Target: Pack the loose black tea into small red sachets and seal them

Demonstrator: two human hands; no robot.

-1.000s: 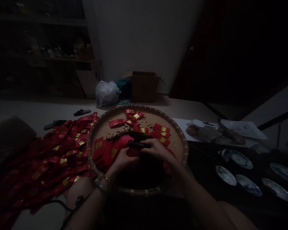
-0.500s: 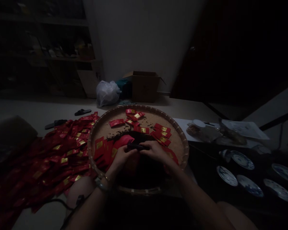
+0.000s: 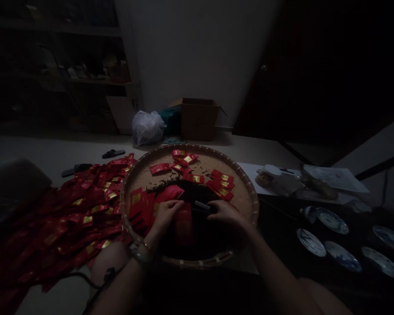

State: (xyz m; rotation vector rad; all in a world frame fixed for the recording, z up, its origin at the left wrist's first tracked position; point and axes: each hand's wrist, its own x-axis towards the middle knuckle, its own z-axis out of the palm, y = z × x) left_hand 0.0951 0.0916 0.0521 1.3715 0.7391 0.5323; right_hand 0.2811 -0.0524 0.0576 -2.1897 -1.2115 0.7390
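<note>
- Left hand (image 3: 166,215) is pinching the top of a red packet (image 3: 184,225), held over the woven tray (image 3: 254,205).
- Right hand (image 3: 226,213) has its fingers closed on a slim tool (image 3: 202,205), apart from the packet.
- Done, I'd guess: the big packet pile (image 3: 95,205) on the floor.
- Left: dark loose bits (image 3: 164,184) in the tray, so not finished imo. Can't tell if the held packet's full.

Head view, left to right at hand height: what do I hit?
Heap of shiny red packets → left hand → flat oblong red packet → slim stick-like tool with a pale face → right hand → round blue-and-white dishes.
</note>
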